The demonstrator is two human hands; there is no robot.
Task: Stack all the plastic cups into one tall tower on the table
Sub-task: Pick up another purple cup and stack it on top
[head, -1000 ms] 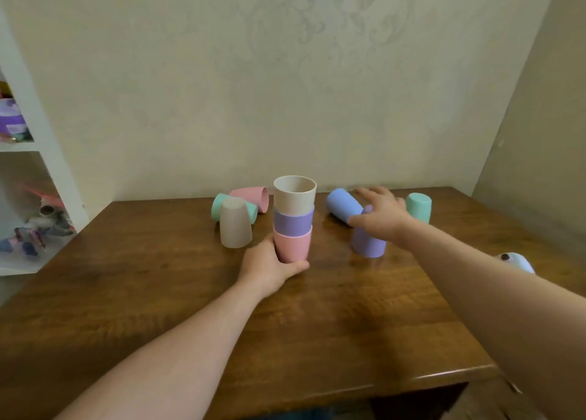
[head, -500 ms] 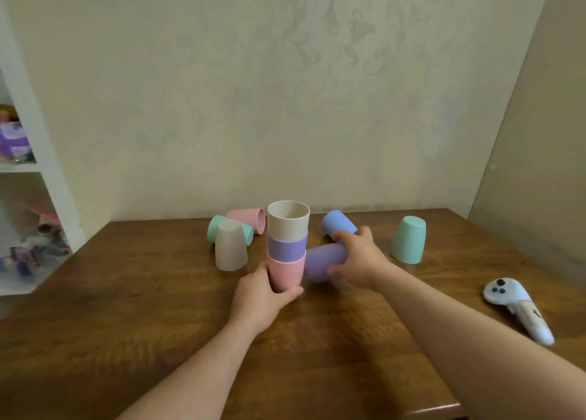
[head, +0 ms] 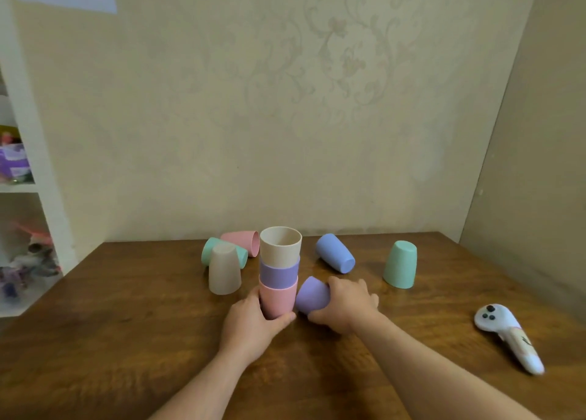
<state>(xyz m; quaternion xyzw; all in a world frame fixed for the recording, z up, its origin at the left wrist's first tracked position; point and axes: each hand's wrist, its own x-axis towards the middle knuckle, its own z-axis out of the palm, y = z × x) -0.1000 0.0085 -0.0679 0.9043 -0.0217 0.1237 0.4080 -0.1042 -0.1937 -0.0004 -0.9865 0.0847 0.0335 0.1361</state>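
Three cups make the tower [head: 279, 274] | left hand [head: 250, 321] hugs its pink bottom | right hand [head: 344, 305] wraps the purple cup [head: 312, 294], tipped just right of tower | light, slippery; hold the sides

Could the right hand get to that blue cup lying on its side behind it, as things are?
Probably not straight away. The right hand is closed around a purple cup, so it is full. The blue cup lies just beyond it on the table with nothing between them; once emptied, the hand looks able to reach it.
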